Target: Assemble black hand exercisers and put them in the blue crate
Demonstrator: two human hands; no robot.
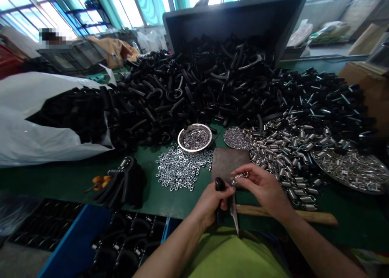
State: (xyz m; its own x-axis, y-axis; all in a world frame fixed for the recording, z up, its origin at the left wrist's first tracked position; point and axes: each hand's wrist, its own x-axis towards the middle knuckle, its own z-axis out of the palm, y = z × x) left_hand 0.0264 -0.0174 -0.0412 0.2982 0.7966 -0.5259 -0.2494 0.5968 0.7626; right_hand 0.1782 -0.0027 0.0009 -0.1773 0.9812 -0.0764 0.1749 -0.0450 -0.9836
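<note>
My left hand [212, 203] is closed around a black handle part [220, 185], held upright near the table's front edge. My right hand [261, 184] pinches a small metal spring [240, 176] at the top of that black part. Both hands hover over a dark square metal plate [225, 162] on the green table [164, 197]. A thin metal blade [234, 215] points down below my left hand.
A huge heap of black handles [194, 83] spills from a tipped grey crate [243, 14]. A steel bowl [195, 137], loose nuts [179, 170], springs [285, 156], a tray of small metal parts [352, 168], a wooden stick [306, 215], a white bag [36, 107] and blue bins [91, 241] surround me.
</note>
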